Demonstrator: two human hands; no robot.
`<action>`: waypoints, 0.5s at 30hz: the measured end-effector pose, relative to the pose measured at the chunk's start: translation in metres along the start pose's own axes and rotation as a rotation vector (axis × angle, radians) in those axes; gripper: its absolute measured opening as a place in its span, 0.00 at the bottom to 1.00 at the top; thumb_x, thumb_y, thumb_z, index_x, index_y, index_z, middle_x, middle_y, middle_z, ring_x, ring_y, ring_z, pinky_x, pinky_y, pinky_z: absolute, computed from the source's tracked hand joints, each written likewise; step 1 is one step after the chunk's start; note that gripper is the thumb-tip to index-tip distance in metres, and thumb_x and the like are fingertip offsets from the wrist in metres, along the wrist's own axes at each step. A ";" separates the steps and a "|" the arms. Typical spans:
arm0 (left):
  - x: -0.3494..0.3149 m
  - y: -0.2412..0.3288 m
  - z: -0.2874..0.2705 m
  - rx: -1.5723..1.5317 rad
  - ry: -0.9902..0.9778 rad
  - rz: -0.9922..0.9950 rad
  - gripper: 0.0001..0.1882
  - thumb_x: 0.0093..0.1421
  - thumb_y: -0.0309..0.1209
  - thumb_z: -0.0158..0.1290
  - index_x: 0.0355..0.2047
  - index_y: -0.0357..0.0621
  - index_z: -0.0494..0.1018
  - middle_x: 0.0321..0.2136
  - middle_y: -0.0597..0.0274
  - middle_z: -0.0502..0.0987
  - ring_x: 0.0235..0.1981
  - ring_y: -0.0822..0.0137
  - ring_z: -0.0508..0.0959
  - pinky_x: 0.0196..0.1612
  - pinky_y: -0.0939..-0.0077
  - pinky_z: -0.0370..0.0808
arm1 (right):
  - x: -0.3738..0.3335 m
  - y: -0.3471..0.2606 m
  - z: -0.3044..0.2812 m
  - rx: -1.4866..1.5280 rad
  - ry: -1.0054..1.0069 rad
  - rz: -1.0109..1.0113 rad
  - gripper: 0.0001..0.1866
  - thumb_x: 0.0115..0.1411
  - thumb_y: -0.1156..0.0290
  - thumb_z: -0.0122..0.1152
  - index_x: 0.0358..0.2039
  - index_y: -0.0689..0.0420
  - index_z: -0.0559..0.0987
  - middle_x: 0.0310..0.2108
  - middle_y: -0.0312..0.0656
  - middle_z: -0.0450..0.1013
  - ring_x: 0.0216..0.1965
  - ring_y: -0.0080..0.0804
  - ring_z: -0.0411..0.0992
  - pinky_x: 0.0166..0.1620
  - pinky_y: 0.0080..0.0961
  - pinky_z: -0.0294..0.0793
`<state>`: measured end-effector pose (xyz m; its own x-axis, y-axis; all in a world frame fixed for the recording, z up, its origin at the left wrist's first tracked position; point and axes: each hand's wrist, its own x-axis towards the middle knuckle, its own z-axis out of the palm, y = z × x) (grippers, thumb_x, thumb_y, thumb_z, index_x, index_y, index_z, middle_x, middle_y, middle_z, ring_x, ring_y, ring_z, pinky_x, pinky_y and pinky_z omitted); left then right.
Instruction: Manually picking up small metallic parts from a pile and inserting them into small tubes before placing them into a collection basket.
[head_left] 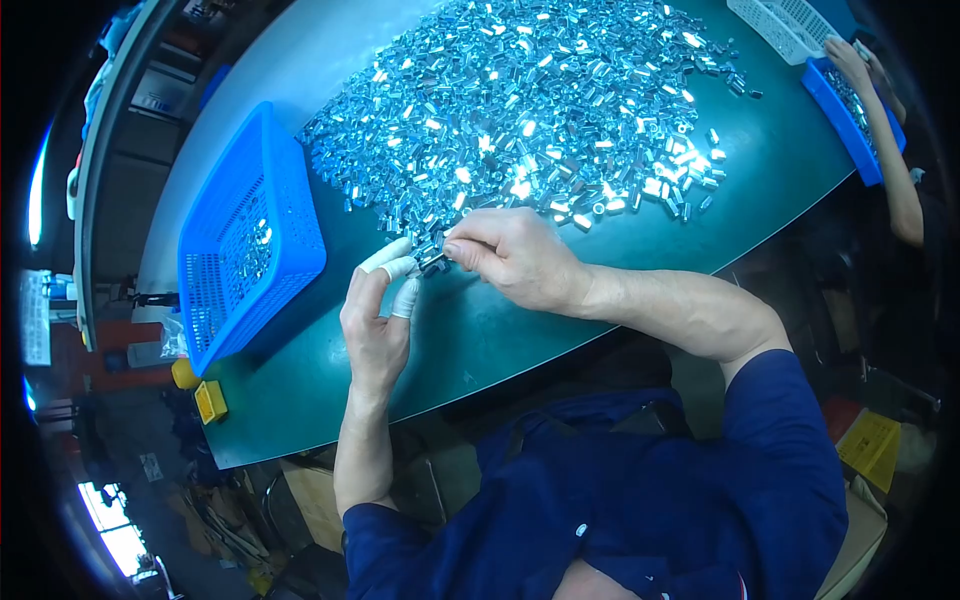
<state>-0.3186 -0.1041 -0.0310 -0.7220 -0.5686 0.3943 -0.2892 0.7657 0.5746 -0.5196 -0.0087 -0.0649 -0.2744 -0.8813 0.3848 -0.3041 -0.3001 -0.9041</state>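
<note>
A dark green worktable [480, 330] fills my view, curved by the lens, with a workshop floor and clutter below its near edge. Across its far half lies a wide heap of small shiny metal nuts [530, 110]. My left hand [378, 320], with white finger cots on its fingertips, meets my right hand [515, 258] just in front of the heap's near edge; between them I pinch a few of the small metal pieces [432, 256], left fingertips closed under them and right thumb and forefinger pressed together on them from the other side. To my left a blue perforated plastic basket [250, 240] sits on the table, some nuts inside. At the far right, another person's hand [848, 58] rests at a blue tray [850, 120] beside a white basket [785, 25].
</note>
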 end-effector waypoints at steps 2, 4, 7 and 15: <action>0.001 0.003 0.000 0.023 0.010 0.026 0.11 0.60 0.20 0.62 0.44 0.38 0.80 0.51 0.48 0.81 0.54 0.51 0.80 0.57 0.61 0.76 | 0.000 0.002 -0.001 -0.042 -0.015 -0.030 0.14 0.67 0.64 0.61 0.30 0.60 0.82 0.28 0.51 0.77 0.31 0.52 0.77 0.35 0.43 0.74; 0.002 0.005 -0.002 0.034 0.008 0.033 0.11 0.60 0.20 0.62 0.44 0.37 0.80 0.50 0.48 0.81 0.53 0.51 0.80 0.56 0.61 0.76 | 0.001 0.002 -0.003 -0.086 -0.029 -0.059 0.15 0.67 0.62 0.61 0.28 0.60 0.82 0.27 0.51 0.77 0.30 0.53 0.77 0.34 0.44 0.73; 0.002 0.006 -0.003 0.058 0.006 0.052 0.10 0.60 0.20 0.62 0.43 0.37 0.80 0.50 0.49 0.82 0.52 0.51 0.80 0.55 0.61 0.77 | 0.001 -0.001 -0.006 -0.102 -0.060 -0.063 0.20 0.68 0.59 0.59 0.24 0.59 0.81 0.24 0.52 0.75 0.28 0.54 0.75 0.31 0.45 0.72; 0.004 0.014 -0.001 0.115 -0.039 0.129 0.11 0.58 0.21 0.64 0.41 0.38 0.80 0.48 0.51 0.82 0.50 0.50 0.81 0.53 0.60 0.78 | -0.002 0.007 0.002 -0.096 -0.156 -0.049 0.22 0.72 0.58 0.58 0.24 0.59 0.80 0.20 0.45 0.74 0.21 0.39 0.73 0.27 0.38 0.69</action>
<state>-0.3246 -0.0960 -0.0205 -0.7813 -0.4526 0.4299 -0.2609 0.8624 0.4338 -0.5193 -0.0095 -0.0727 -0.1142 -0.9147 0.3876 -0.4014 -0.3144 -0.8603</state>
